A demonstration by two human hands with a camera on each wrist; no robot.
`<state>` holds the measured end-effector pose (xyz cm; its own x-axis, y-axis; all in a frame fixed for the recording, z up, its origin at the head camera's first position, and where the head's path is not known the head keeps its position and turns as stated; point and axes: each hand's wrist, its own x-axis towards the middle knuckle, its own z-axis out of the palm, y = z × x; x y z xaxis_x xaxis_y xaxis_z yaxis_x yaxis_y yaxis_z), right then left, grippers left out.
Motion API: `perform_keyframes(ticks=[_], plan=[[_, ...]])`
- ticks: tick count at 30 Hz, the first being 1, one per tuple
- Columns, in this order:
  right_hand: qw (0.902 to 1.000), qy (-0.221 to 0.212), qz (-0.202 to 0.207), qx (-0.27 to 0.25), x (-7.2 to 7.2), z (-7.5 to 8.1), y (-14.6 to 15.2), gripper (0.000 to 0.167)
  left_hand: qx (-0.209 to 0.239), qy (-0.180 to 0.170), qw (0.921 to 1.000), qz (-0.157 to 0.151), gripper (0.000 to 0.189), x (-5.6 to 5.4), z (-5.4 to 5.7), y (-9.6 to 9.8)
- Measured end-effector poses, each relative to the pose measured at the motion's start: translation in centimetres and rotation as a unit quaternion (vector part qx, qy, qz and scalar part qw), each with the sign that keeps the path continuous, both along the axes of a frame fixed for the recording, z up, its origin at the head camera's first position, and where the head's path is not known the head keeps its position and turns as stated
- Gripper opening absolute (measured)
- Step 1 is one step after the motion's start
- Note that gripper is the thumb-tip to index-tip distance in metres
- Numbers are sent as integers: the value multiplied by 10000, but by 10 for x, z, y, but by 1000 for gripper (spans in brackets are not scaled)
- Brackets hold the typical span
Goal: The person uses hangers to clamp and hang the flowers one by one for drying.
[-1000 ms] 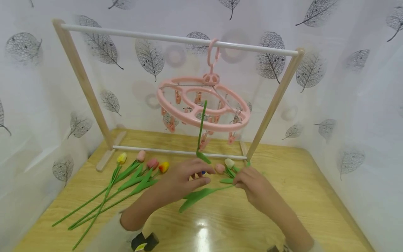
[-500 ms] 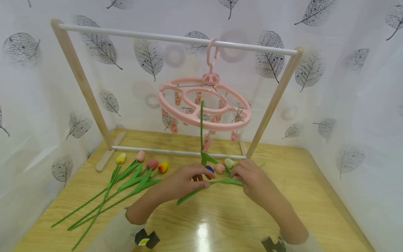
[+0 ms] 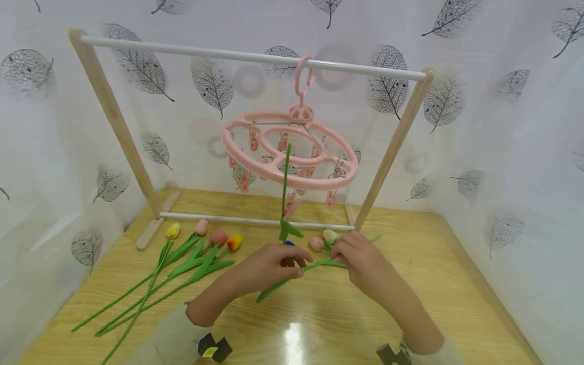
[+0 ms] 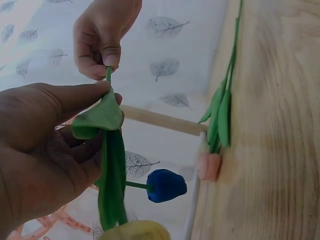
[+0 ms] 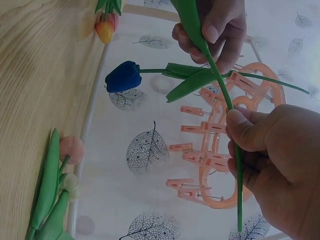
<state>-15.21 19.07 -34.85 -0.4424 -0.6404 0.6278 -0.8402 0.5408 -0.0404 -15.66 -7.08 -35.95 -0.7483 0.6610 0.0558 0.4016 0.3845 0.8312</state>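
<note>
My left hand (image 3: 278,261) pinches an artificial tulip's green stem close to its leaves (image 4: 112,170). The tulip's yellow head (image 4: 137,231) shows at the bottom of the left wrist view and is hidden in the head view. Farther along the same stem (image 5: 237,170), my right hand (image 3: 360,258) pinches it between thumb and fingers, its bare end sticking out beyond. Just behind my left hand, a blue tulip (image 5: 123,77) hangs head down, its stem up by the clips (image 5: 192,127) of a round pink hanger (image 3: 274,175).
A wooden stand with a white top bar (image 3: 182,49) carries the hanger. Several tulips (image 3: 182,258) lie on the table (image 3: 447,284) to the left. A pink tulip (image 3: 316,244) and a white tulip (image 3: 330,235) lie behind my right hand.
My left thumb and fingers have come onto the stem, which earlier only my right hand held. My right hand has shifted slightly up and left, lifting the stem. The blue tulip has swung a little.
</note>
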Motion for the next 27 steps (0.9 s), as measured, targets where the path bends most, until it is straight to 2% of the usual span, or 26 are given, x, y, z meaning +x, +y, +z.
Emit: perform_keyframes(ticks=[4, 15, 17, 19, 20, 24, 27], plan=[[10000, 2, 29, -47, 0, -1, -1, 20, -81, 97, 9999, 10, 30, -1, -3, 2], [10000, -56, -4, -79, 1, 0, -2, 21, 116, 105, 9998, -94, 30, -3, -7, 2], [9999, -64, 15, -124, 1, 0, -2, 17, 135, 84, 9998, -97, 30, -4, -7, 2], [9998, -52, 59, -186, 1, 1, -3, 4, 147, 51, 9998, -91, 29, -4, -7, 2], [9997, -34, 67, -226, 1, 2, -3, 6, 153, 53, 9998, -78, 29, -4, -7, 1], [9972, 325, 73, -674, 0, 6, -3, 35, 250, 15, 9997, 79, 29, -6, -9, 0], [9858, 893, 64, -1419, -3, 10, 0, 34, 397, 13, 9988, 282, 29, -8, -11, -1]])
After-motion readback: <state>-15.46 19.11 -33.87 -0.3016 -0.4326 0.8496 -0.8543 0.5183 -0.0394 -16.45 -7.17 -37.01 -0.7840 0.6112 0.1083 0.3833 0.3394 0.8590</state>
